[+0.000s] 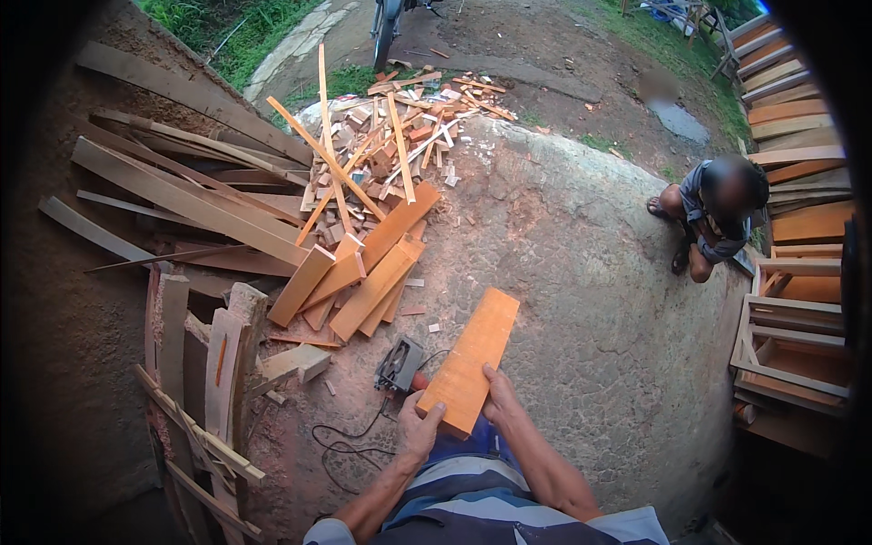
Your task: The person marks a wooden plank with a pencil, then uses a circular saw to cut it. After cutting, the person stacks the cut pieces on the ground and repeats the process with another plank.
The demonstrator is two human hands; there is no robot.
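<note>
Both my hands hold one wooden board (472, 350), orange-brown and flat, tilted away from me in front of my body. My left hand (419, 427) grips its near left corner, thumb on the top face. On the board's right edge, close to the near end, my right hand (499, 397) is closed with its fingers mostly hidden underneath. Just left of the board a corded power tool (400, 363) with a grey metal body lies on the ground, partly covered by the board. Its black cable (350, 445) loops beside my left forearm.
Several cut boards (377, 282) lie stacked ahead to the left, before a heap of wood offcuts (372, 145). Long planks (182, 195) lean at the left. A person (722, 213) crouches at the right, near wooden frames (795, 331). A motorcycle wheel (385, 41) shows at the far edge.
</note>
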